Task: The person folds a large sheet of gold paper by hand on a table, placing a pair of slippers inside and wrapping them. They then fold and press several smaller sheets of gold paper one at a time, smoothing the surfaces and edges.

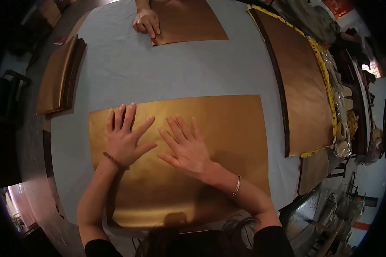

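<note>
- A person's left hand and right hand lie palm-down, side by side, on a gold sheet spread across the near side of the bench.
- The fingers of both hands are splayed wide and pressed flat on the paper. They grip nothing, and neither hand lifts an edge or corner.
- Judged from how it lies, the sheet is fully laid out. It sits flat on the bench's grey cloth with its far edge straight, and no fold or crease shows.
- The part nearest the bench's front edge falls in shadow, so whether it lies smooth there cannot be told.
- Both hands rest on the left half of the sheet. The half toward the bench's right side is untouched.
- At the far side of the bench, a co-worker's hand rests on the corner of a second brown sheet.
- A stack of similar sheets sits at the bench's left edge.
- A long brown sheet, edged in yellow, runs along the bench's right side.
</note>
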The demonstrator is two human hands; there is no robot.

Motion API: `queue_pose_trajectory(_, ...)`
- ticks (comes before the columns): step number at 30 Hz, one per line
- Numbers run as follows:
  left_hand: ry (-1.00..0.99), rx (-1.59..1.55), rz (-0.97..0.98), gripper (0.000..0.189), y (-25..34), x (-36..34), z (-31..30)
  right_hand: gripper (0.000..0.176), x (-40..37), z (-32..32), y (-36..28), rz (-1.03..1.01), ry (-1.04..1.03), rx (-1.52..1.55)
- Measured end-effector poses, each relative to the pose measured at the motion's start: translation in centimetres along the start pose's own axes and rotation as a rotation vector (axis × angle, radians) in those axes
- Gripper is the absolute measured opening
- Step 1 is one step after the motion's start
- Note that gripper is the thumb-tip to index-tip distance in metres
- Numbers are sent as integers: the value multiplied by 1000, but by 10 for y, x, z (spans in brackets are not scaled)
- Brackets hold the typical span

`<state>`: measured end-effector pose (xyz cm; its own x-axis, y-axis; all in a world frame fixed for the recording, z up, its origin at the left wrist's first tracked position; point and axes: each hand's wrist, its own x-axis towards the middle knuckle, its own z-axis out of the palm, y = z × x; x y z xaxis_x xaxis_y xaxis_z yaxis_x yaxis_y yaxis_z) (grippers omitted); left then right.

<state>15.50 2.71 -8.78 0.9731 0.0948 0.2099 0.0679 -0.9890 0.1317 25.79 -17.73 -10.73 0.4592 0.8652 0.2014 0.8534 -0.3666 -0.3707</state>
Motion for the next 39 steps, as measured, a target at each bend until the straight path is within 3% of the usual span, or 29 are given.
queue_pose_trajectory(2,28,25,-10,60,0,-1,0,69,-4,17,-17,-170,50,-47)
queue_pose_trajectory(3,26,23,-8,59,0,-1,0,68,-4,5,-24,-99,-64,-15)
queue_pose_trajectory(6,21,37,-11,62,-5,-5,6,67,-14,-2,-26,-91,-85,-67)
queue_pose_trajectory(13,42,29,-21,64,-13,-11,20,65,-40,-6,-41,-224,-167,-95)
queue_pose_trajectory(18,55,51,-15,65,-11,-11,20,59,-68,-10,-62,-396,-342,25)
queue_pose_trajectory(25,35,75,-39,63,-11,-12,25,64,-114,-13,-75,-556,-447,93)
queue_pose_trajectory(30,37,83,-42,63,-12,-10,24,70,-134,-21,-84,-700,-664,130)
queue_pose_trajectory(37,36,99,-50,64,-8,-12,25,73,-132,-32,-99,-777,-701,254)
queue_pose_trajectory(39,32,105,-38,65,-11,-11,26,76,-105,-26,-110,-685,-578,315)
